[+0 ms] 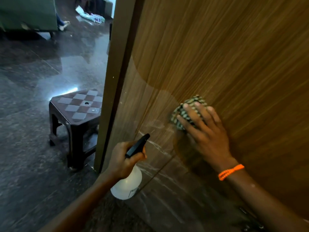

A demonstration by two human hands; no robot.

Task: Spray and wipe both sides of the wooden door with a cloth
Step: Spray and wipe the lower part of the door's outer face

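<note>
The wooden door (225, 56) fills the right of the view, its lower part duller and streaked with whitish marks. My right hand (205, 129) presses a bunched green patterned cloth (189, 106) flat against the door with straight, spread fingers. An orange band circles that wrist. My left hand (124, 160) grips the neck of a white spray bottle (126, 186) with a black nozzle head (138, 145) pointing up and right at the door, close to the streaks.
The door's edge (117, 81) runs down the middle. Left of it, on the dark glossy floor, stands a brown plastic stool (75, 113) with a chequered top. A green sofa (28, 14), a person's foot and scattered papers lie at the back.
</note>
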